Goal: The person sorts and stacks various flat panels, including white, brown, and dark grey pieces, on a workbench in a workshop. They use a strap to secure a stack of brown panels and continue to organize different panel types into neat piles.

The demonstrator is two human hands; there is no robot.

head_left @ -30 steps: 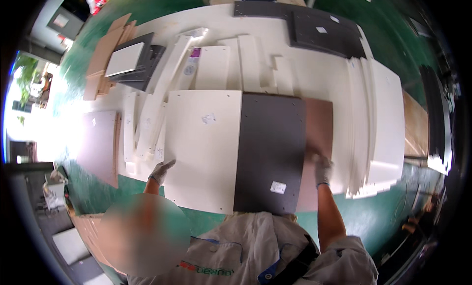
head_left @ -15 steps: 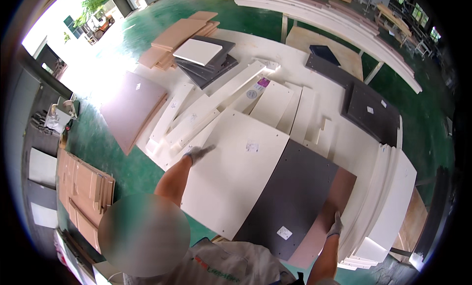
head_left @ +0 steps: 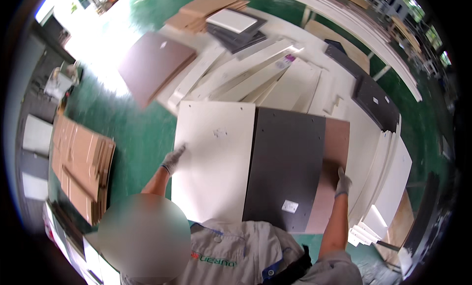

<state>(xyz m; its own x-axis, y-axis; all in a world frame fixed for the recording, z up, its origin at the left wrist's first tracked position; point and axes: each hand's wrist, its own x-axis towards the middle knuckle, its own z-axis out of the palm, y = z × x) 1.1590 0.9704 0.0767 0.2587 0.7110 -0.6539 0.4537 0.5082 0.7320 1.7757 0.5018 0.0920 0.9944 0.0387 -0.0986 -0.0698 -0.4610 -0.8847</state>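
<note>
Three flat boards overlap side by side in front of my body: a white panel (head_left: 214,162) on the left, a dark grey panel (head_left: 286,162) in the middle and a brownish-pink panel (head_left: 334,152) on the right. My left hand (head_left: 173,159), in a grey glove, grips the white panel's left edge with the thumb on top; its other fingers are mostly hidden. On the opposite side my gloved right hand (head_left: 343,182) holds the brownish-pink panel's right edge, thumb over the surface. Small holes dot the panels, and a white label (head_left: 290,206) sits on the dark one.
Loose white boards (head_left: 236,73) lie on the table beyond the panels. Dark boards (head_left: 376,105) and stacked white boards (head_left: 393,172) are to the right. A mauve panel stack (head_left: 155,63) lies far left, brown cardboard (head_left: 78,162) near left on the green floor.
The three panels have turned counterclockwise together and now lie squarely before me. My left hand has moved left with the white panel's edge; my right hand has moved farther from me.
</note>
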